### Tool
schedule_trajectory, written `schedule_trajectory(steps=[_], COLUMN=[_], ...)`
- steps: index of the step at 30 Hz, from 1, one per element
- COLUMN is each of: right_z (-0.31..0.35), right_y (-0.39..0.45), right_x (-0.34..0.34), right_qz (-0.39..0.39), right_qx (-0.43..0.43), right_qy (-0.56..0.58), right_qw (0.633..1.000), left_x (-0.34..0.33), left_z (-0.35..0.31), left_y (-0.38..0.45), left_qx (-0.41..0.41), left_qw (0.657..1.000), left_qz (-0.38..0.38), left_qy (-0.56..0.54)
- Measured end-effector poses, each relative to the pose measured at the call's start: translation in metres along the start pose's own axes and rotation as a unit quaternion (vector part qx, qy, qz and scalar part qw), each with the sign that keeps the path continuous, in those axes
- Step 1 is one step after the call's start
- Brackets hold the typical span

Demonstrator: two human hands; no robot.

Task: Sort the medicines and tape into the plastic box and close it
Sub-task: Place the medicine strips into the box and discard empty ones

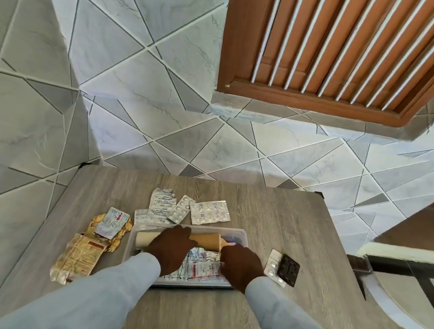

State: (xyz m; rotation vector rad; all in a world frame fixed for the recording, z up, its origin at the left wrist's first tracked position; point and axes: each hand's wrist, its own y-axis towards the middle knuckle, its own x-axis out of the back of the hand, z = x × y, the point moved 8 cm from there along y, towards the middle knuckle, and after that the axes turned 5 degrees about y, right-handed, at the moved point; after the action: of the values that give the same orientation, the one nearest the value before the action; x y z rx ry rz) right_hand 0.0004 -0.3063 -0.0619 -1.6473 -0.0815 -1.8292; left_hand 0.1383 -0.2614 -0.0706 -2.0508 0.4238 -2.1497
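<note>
Hands in plastic box (241, 234) | left hand (169, 250) spread on tape roll (204, 238) (tan) | right hand (240, 264) curled, grip unclear

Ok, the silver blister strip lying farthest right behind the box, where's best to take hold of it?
The silver strip lies flat on the table, its left edge beside another strip. Its right edge is free, so come from the right and above, and probably pinch that curled right edge with fingers.
</note>
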Motion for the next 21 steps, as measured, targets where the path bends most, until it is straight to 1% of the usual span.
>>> schedule_trajectory(steps=[2,5,8,10,11,13,14,15,17,19,21], right_z=[-0.002,-0.014,-0.037,-0.060,-0.085,-0.129,-0.154,-0.175,-0.208,-0.219,-0.217], right_y=[0.000,0.000,-0.005,-0.006,-0.004,-0.001,0.001,0.003,0.006,0.009,0.015], right_x=[-0.004,-0.005,0.007,0.022,0.027,0.029,0.025,0.019,0.005,-0.006,-0.012], right_qz=[-0.003,0.000,-0.010,-0.051,-0.072,-0.086,-0.088,-0.078,-0.037,-0.001,0.013], right_qx=[0.028,0.065,0.080,0.071,0.052,-0.006,-0.037,-0.071,-0.126,-0.134,-0.121], right_qy=[-0.027,-0.013,0.054,0.107,0.145,0.196,0.193,0.165,0.123,0.139,0.156], right_qw=[0.999,0.998,0.995,0.990,0.985,0.977,0.977,0.981,0.984,0.981,0.980], left_x=[0.000,0.009,0.027,0.042,0.050,0.060,0.065,0.066,0.067,0.066,0.061], left_z=[-0.005,-0.004,-0.006,-0.014,-0.024,-0.039,-0.050,-0.059,-0.078,-0.090,-0.098], left_y=[0.001,0.002,0.006,0.012,0.021,0.035,0.044,0.052,0.070,0.083,0.093], left_qx=[0.027,0.065,0.083,0.093,0.097,0.105,0.104,0.099,0.093,0.106,0.113], left_qw=[0.999,0.998,0.996,0.993,0.990,0.983,0.980,0.978,0.975,0.970,0.966], left_qz=[0.004,0.000,-0.030,-0.061,-0.077,-0.096,-0.103,-0.107,-0.113,-0.105,-0.091], left_qy=[0.017,-0.013,-0.018,-0.044,-0.065,-0.112,-0.133,-0.148,-0.167,-0.194,-0.213])
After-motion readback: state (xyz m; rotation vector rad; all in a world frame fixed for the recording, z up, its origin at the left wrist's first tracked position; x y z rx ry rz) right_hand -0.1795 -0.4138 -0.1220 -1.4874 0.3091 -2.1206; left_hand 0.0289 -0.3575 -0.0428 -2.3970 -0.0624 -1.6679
